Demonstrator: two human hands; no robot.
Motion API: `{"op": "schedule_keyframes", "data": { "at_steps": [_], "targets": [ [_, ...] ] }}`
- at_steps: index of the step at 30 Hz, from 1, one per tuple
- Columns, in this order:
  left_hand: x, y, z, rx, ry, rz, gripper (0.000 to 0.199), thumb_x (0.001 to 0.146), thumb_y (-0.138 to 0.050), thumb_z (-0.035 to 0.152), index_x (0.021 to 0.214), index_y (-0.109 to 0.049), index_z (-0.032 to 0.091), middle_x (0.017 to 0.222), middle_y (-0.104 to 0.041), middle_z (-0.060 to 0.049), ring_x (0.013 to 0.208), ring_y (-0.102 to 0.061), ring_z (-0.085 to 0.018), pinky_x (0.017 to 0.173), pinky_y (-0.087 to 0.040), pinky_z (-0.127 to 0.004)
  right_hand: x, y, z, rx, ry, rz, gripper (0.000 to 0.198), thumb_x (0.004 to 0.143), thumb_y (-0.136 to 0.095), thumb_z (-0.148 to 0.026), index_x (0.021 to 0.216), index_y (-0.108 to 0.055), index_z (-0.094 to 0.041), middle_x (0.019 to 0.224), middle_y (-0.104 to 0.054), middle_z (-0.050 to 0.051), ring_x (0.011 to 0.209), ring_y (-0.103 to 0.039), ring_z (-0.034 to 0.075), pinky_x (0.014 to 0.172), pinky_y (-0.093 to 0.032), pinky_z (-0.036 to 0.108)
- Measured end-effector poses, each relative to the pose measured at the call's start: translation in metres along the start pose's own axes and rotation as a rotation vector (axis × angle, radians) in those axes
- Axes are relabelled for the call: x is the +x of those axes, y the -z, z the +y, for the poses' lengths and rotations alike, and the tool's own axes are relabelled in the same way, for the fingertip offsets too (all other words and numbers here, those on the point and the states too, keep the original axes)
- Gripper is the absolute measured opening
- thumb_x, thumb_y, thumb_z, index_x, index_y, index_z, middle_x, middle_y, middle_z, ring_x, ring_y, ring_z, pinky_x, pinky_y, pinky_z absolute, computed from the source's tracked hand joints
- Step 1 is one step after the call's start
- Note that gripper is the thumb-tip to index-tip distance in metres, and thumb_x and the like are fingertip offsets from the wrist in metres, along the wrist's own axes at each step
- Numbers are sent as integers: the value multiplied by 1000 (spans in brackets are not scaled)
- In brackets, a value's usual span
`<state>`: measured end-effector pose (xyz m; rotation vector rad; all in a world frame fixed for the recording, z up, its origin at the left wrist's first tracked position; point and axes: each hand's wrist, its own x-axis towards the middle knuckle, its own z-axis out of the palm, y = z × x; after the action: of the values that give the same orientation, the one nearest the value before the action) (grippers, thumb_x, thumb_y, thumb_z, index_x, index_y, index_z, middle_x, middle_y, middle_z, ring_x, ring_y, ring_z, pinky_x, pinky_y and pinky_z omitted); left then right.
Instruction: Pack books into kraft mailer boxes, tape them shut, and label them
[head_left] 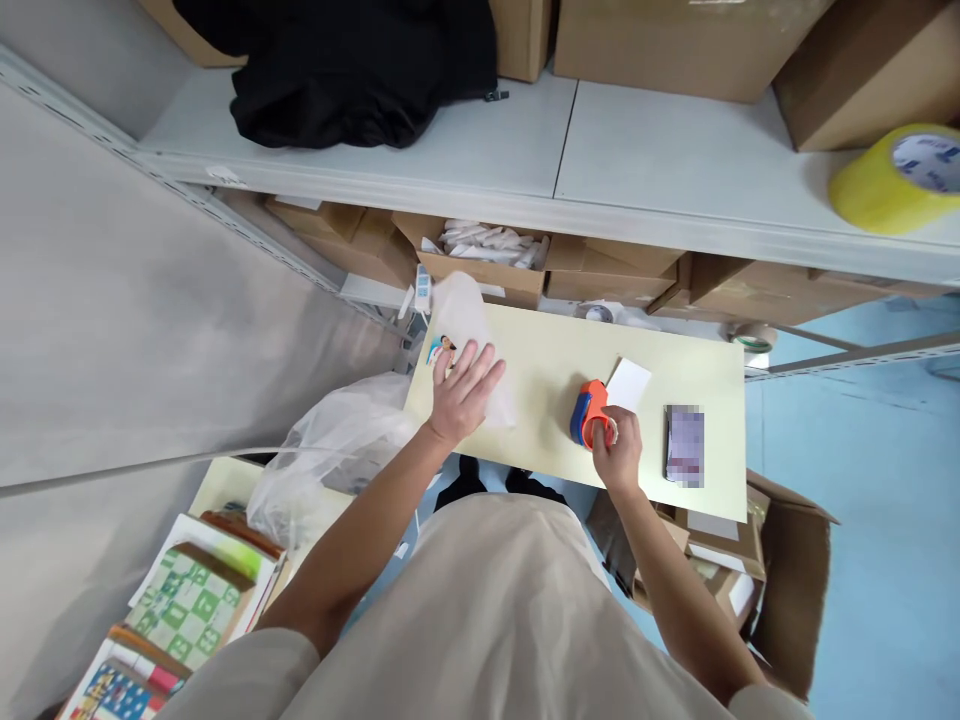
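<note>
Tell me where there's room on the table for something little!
Bare table shows between the cloudy plastic by the left hand and the tape dispenser. Another patch is beyond the blurred purple thing, right of the white card. It's crowded where the right hand, dispenser and card bunch up.

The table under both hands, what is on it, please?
A coloured picture and translucent plastic at the left hand, a white card, a pixelated purplish item; the right hand holds an orange tape dispenser. What the left hand covers is hidden.
</note>
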<state>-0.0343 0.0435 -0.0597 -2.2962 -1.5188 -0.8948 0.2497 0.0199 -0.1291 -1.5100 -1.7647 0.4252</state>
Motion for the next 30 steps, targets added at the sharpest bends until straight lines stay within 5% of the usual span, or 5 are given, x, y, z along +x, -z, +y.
{"op": "schedule_keyframes", "data": {
  "at_steps": [7, 13, 19, 22, 30],
  "targets": [
    [-109, -23, -23, -8, 82, -534, 54, 88, -27, 4, 137, -47, 19, 140, -49, -12, 138, -33, -22, 115, -14, -49, -14, -3, 3, -110, 81, -20, 26, 86, -46, -17, 112, -53, -19, 105, -58, 13, 105, -53, 26, 87, -46, 45],
    [-141, -60, -42, -75, 50, -849, 59, 84, -29, 3, 141, -40, 16, 149, -36, -11, 143, -22, -23, 115, -19, -50, -27, -49, -22, -217, 224, -429, 39, 85, -43, -12, 122, -52, -17, 123, -57, 14, 113, -51, 25, 93, -42, 41],
    [-152, -74, -45, -112, 111, -986, 64, 80, -42, 15, 143, -33, 10, 154, -25, -16, 143, -18, -28, 112, -26, -45, -8, -124, -30, -551, 149, -731, 56, 82, -37, 0, 137, -43, -11, 144, -42, 16, 132, -36, 29, 103, -30, 45],
    [-159, -71, -47, -164, 119, -1005, 70, 80, -48, 27, 145, -28, 8, 155, -19, -18, 144, -14, -31, 112, -24, -45, 3, -144, -26, -602, 170, -817, 56, 84, -35, -1, 138, -42, -14, 138, -49, 16, 122, -44, 29, 102, -27, 46],
    [-163, -74, -39, -191, 253, -989, 75, 85, -48, 45, 146, -24, 10, 155, -16, -19, 144, -13, -32, 112, -22, -46, 3, -121, -11, -541, 280, -885, 34, 86, -38, -4, 92, -67, -18, 97, -63, 11, 92, -51, 24, 93, -28, 41]
  ]
}}
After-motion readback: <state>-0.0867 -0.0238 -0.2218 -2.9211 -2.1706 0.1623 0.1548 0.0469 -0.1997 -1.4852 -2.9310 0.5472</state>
